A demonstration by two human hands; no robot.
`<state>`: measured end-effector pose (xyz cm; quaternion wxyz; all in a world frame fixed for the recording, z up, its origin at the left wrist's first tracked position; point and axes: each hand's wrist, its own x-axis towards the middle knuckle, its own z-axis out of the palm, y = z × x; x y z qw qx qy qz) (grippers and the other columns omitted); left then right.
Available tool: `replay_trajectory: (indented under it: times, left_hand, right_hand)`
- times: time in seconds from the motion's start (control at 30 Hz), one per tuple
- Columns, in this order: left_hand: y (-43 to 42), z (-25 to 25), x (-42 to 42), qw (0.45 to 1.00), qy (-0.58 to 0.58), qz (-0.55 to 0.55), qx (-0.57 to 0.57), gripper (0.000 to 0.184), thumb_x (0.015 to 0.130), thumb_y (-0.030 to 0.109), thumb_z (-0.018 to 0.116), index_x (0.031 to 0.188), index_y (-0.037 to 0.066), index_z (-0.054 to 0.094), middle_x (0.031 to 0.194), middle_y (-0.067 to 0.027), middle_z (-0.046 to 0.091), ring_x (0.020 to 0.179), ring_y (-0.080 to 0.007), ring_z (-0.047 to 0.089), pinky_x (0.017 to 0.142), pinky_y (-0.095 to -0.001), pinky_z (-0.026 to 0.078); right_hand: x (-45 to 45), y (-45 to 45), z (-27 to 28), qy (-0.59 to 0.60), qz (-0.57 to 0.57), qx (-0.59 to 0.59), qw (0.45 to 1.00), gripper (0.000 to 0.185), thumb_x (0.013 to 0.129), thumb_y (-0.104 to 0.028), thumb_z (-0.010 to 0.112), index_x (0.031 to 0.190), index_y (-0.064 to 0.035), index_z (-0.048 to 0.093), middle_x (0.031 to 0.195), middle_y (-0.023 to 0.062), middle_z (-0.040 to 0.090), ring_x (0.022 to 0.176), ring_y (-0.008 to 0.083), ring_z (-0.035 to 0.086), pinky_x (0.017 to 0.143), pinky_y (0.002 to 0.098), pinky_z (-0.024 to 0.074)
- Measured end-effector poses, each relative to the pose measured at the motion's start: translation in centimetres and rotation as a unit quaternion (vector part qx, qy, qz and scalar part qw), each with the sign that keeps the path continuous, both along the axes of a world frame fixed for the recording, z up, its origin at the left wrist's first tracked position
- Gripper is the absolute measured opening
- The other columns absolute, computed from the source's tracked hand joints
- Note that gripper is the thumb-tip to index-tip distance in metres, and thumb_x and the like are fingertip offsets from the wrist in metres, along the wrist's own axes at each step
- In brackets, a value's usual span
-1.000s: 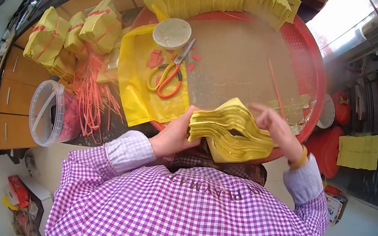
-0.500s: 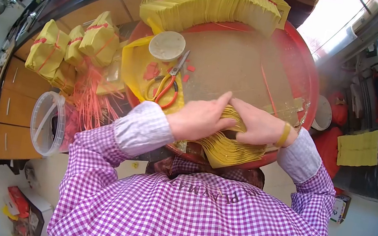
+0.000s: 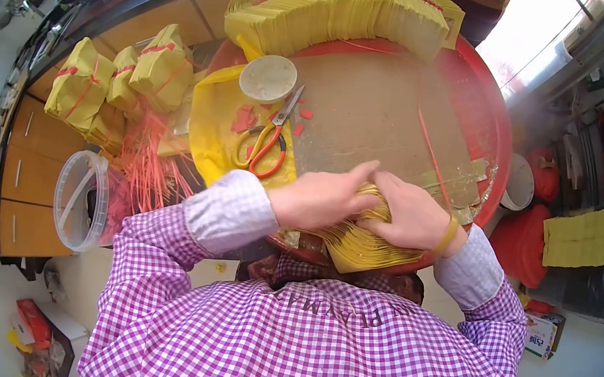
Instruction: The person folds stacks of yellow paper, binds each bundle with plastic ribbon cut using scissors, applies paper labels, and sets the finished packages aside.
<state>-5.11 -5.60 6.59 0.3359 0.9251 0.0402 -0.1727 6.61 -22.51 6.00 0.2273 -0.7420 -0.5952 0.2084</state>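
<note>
A thick stack of folded yellow paper lies at the near edge of the round red tray, its layers fanned toward my body. My left hand is wrapped over the stack's left and far side. From the right, my right hand presses on the same stack, and the fingertips of both hands meet at its far side. My palms and fingers hide much of the paper. Scissors with orange and yellow handles lie to the left, beside a white bowl and small red paper pieces.
A long row of yellow paper curves along the far rim of the red tray. Tied yellow bundles, pink strips and a clear plastic tub stand left. A yellow sheet lies at the right.
Both hands have come together over the paper stack, which was held upright with a gap in its middle. My right hand was raised off it a second ago and now grips it.
</note>
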Motion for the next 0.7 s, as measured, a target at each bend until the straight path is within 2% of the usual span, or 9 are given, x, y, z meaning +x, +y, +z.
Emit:
replay_trajectory:
  times: [0.07, 0.13, 0.17, 0.23, 0.3, 0.37, 0.4, 0.57, 0.7]
  left_hand:
    - [4.1, -4.8, -0.4, 0.975, -0.176, -0.135, -0.025, 0.056, 0.097, 0.038, 0.046, 0.137, -0.001, 0.038, 0.109, -0.023, 0.064, 0.098, -0.0351, 0.064, 0.082, -0.042, 0.051]
    - [7.6, -3.9, -1.8, 0.988, -0.073, 0.094, -0.095, 0.048, 0.096, 0.035, 0.048, 0.126, -0.002, 0.051, 0.113, -0.0164, 0.064, 0.1, -0.0292, 0.063, 0.083, -0.0374, 0.05]
    - [8.9, -2.1, -2.3, 0.989, 0.003, 0.146, 0.02, 0.044, 0.094, 0.037, 0.05, 0.114, -0.002, 0.058, 0.112, -0.0156, 0.064, 0.094, -0.0302, 0.064, 0.079, -0.0376, 0.05]
    - [12.0, -3.6, -3.3, 0.951, 0.04, 0.202, 0.23, 0.044, 0.091, 0.038, 0.054, 0.106, -0.003, 0.057, 0.096, -0.022, 0.064, 0.089, -0.0334, 0.064, 0.076, -0.0416, 0.051]
    - [13.8, -8.1, -5.5, 0.936, -0.008, 0.142, 0.321, 0.039, 0.087, 0.033, 0.059, 0.106, 0.0, 0.056, 0.103, -0.0206, 0.06, 0.092, -0.0366, 0.061, 0.072, -0.0424, 0.052]
    - [10.9, -7.1, -5.1, 0.922, 0.012, 0.201, 0.33, 0.036, 0.084, 0.028, 0.061, 0.106, 0.001, 0.054, 0.106, -0.0199, 0.058, 0.092, -0.0374, 0.059, 0.077, -0.0441, 0.051]
    - [10.7, -7.8, -5.4, 0.915, -0.039, 0.215, 0.339, 0.031, 0.082, 0.022, 0.059, 0.103, 0.0, 0.052, 0.098, -0.0191, 0.059, 0.088, -0.037, 0.058, 0.077, -0.0446, 0.049]
    - [12.6, -12.8, -5.0, 0.875, -0.145, 0.215, 0.408, 0.026, 0.079, 0.015, 0.058, 0.099, 0.0, 0.051, 0.091, -0.0174, 0.059, 0.085, -0.0358, 0.057, 0.075, -0.0443, 0.048]
    - [11.5, -9.8, -6.4, 0.877, -0.227, 0.183, 0.383, 0.023, 0.077, 0.011, 0.058, 0.095, 0.0, 0.051, 0.087, -0.0166, 0.06, 0.084, -0.0361, 0.057, 0.072, -0.044, 0.048]
  right_hand:
    - [0.2, -0.5, -0.5, -0.024, 0.021, 0.061, 0.998, 0.052, 0.086, -0.034, 0.059, 0.119, 0.0047, 0.052, 0.108, 0.0203, 0.063, 0.093, 0.0344, 0.063, 0.079, 0.0373, 0.0503]
    - [0.1, -0.7, -0.9, -0.018, 0.006, 0.062, 0.998, 0.05, 0.088, -0.034, 0.057, 0.12, 0.0043, 0.052, 0.109, 0.0194, 0.064, 0.094, 0.0337, 0.063, 0.08, 0.0369, 0.0502]
    - [0.0, -0.7, -1.1, -0.012, -0.006, 0.062, 0.998, 0.05, 0.09, -0.034, 0.055, 0.121, 0.0039, 0.053, 0.11, 0.0184, 0.064, 0.095, 0.033, 0.063, 0.081, 0.0366, 0.0502]
    - [-0.2, -0.5, -1.3, 0.0, -0.022, 0.066, 0.998, 0.048, 0.094, -0.035, 0.05, 0.123, 0.0031, 0.054, 0.112, 0.0165, 0.064, 0.097, 0.0317, 0.063, 0.083, 0.0359, 0.0501]
    - [-0.2, 0.0, -0.8, 0.012, -0.024, 0.061, 0.998, 0.045, 0.094, -0.033, 0.05, 0.121, 0.0027, 0.055, 0.112, 0.0157, 0.065, 0.097, 0.0314, 0.063, 0.083, 0.0355, 0.0501]
    - [-0.4, 0.3, 0.0, 0.036, -0.036, 0.044, 0.998, 0.04, 0.095, -0.03, 0.049, 0.117, 0.0018, 0.058, 0.112, 0.0141, 0.065, 0.096, 0.0309, 0.063, 0.083, 0.0349, 0.0501]
    - [-0.5, 0.4, 0.2, 0.047, -0.043, 0.033, 0.997, 0.038, 0.095, -0.028, 0.048, 0.115, 0.0014, 0.06, 0.112, 0.0133, 0.066, 0.096, 0.0306, 0.063, 0.083, 0.0346, 0.0501]
    - [-0.6, 0.7, 1.1, 0.059, -0.056, 0.01, 0.997, 0.036, 0.094, -0.029, 0.049, 0.11, 0.0002, 0.063, 0.11, 0.012, 0.067, 0.096, 0.0297, 0.064, 0.082, 0.0337, 0.0502]
    - [-0.5, 0.3, 1.0, 0.056, -0.059, 0.014, 0.997, 0.036, 0.094, -0.029, 0.049, 0.11, 0.0004, 0.063, 0.111, 0.012, 0.067, 0.095, 0.0295, 0.064, 0.081, 0.0335, 0.0504]
